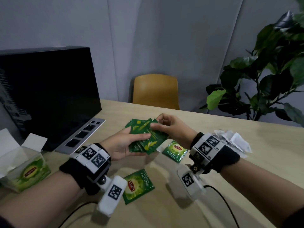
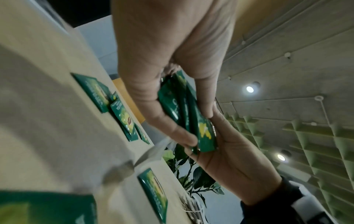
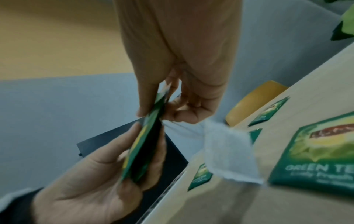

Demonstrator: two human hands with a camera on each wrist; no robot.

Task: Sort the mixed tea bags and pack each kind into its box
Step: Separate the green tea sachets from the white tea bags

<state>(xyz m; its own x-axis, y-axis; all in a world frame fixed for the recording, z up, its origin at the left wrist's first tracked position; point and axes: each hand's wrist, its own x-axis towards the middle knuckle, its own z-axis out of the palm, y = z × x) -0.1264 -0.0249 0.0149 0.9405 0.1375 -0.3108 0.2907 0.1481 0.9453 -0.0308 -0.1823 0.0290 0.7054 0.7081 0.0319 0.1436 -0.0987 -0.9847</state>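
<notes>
Head view: left hand (image 1: 122,143) at frame centre, grip wrapped around a fanned stack of green sachets (image 1: 146,137), thumb across the top face, fingers underneath. Right hand (image 1: 171,127) pinches the stack's upper right corner between thumb and forefinger. Loose green tea sachet (image 1: 175,151) on the desk (image 1: 246,170) just right of the stack, another (image 1: 138,185) lower centre. Open green tea box (image 1: 24,170) at far left edge. White unwrapped tea bags (image 1: 233,140) piled at right, behind the right wrist.

Left wrist view: stack seen edge-on at centre, clamped between thumb and fingers; right hand touches its lower end.

Right wrist view: thumb and forefinger closed on the stack's top edge, left hand holding it below.
</notes>
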